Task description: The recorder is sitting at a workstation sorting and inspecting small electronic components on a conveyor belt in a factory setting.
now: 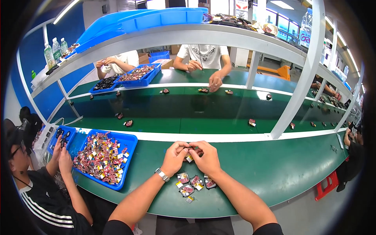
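Above the green worktable (250,160), my left hand (173,156) and my right hand (206,156) meet with fingertips pinched together. Both grip a small electronic assembly (189,158); its yellow-and-silver end shows below the fingers, and a dark edge shows between them. The rest of it is hidden by my fingers. Just below my hands lie several similar assemblies (197,182), rounded dark casings with reddish boards and yellow-and-white pieces. Nearer the front edge is a loose small silver-and-yellow piece (190,199). A watch (161,174) is on my left wrist.
To the left stands a blue tray (131,156) heaped with small reddish boards. Beside it a co-worker (43,188) handles a dark part. Ahead, a conveyor belt (168,107) carries spaced assemblies beneath a metal shelf frame (288,103). Another person (203,62) works across it.
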A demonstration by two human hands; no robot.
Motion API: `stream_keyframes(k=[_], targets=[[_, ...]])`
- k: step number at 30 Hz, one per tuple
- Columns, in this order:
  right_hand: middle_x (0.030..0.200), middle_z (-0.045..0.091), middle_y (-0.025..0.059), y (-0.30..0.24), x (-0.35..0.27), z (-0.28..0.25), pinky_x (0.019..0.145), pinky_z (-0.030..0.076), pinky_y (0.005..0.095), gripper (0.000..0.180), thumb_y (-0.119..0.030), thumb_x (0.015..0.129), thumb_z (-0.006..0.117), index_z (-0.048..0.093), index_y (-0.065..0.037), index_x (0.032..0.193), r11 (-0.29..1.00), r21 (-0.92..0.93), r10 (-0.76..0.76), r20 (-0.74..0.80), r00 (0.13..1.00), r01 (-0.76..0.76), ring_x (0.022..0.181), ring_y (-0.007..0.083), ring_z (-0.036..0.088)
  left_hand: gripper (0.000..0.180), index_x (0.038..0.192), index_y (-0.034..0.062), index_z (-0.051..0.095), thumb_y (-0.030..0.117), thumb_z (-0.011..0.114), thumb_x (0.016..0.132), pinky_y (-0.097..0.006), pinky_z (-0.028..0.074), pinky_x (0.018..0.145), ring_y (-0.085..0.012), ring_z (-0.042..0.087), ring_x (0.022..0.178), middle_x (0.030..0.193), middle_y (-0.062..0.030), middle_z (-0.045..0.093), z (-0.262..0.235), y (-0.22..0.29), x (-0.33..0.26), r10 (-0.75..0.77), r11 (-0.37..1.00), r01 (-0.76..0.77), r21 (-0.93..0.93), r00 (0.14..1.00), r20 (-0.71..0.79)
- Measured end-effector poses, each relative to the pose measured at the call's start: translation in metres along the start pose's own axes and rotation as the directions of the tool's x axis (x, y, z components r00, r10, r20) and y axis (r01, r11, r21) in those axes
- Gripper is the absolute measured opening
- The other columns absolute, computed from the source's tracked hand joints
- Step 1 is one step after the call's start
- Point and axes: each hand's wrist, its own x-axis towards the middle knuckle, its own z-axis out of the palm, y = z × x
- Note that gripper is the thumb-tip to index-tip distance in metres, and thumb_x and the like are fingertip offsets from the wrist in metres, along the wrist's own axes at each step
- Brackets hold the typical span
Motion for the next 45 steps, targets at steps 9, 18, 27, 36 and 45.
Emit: stream_keyframes(k=[9,18,27,36,45], targets=[[0.091,0.070,0.0110,0.063,0.089,-0.023,0.070,0.053,0.0327,0.021,-0.014,0.081,0.074,0.070,0.000,0.097,0.952,-0.100,0.256,-0.255,0.932,-0.289,0.075,0.0192,0.068,0.022,0.118,0.0000,0.054,0.009,0.050,0.098,-0.032,0.056,0.082,-0.0213,0.065,0.103,0.122,-0.0144,0.061,-0.029,0.002,0.010,0.189,0.962,-0.142,0.235,0.963,-0.191],[0.087,0.063,0.0090,0.062,0.060,-0.048,0.069,0.050,0.0333,0.030,-0.015,0.082,0.072,0.063,-0.004,0.109,0.911,-0.411,-0.122,-0.293,0.948,-0.010,0.071,0.0205,0.060,0.019,0.110,-0.0018,0.059,0.008,0.054,0.095,-0.031,0.057,0.077,-0.0196,0.068,0.094,0.110,-0.0124,0.065,-0.038,-0.003,0.017,0.174,0.977,-0.137,0.163,0.955,-0.242],[0.104,0.062,0.0120,-0.040,-0.108,-0.085,0.080,0.049,0.0359,0.056,-0.027,0.072,0.085,0.057,-0.002,0.115,0.932,-0.357,0.126,0.174,0.977,-0.057,0.092,0.0254,0.059,0.014,0.104,-0.0004,0.062,0.005,0.058,0.091,-0.030,0.055,0.077,-0.0169,0.069,0.088,0.098,-0.0092,0.071,-0.020,0.004,0.013,0.237,0.923,-0.179,0.342,0.962,-0.137],[0.103,0.065,0.0122,-0.022,-0.070,-0.071,0.083,0.052,0.0344,0.045,-0.009,0.072,0.075,0.059,-0.002,0.114,0.936,-0.346,0.142,0.218,0.966,-0.059,0.095,0.0261,0.062,0.019,0.110,-0.0004,0.062,0.006,0.056,0.093,-0.027,0.054,0.071,-0.0137,0.065,0.085,0.099,-0.0099,0.070,-0.020,0.005,0.006,0.156,0.958,-0.152,0.244,0.988,0.001],[0.120,0.062,0.0096,-0.024,0.013,-0.051,0.093,0.049,0.0364,0.051,-0.008,0.075,0.072,0.059,-0.007,0.124,0.970,-0.068,-0.180,0.444,0.878,0.233,0.112,0.0256,0.057,0.037,0.121,-0.0029,0.059,0.027,0.048,0.103,-0.029,0.054,0.074,-0.0144,0.064,0.088,0.104,-0.0097,0.067,-0.032,0.010,0.005,-0.114,0.982,0.164,-0.090,0.906,0.408]])
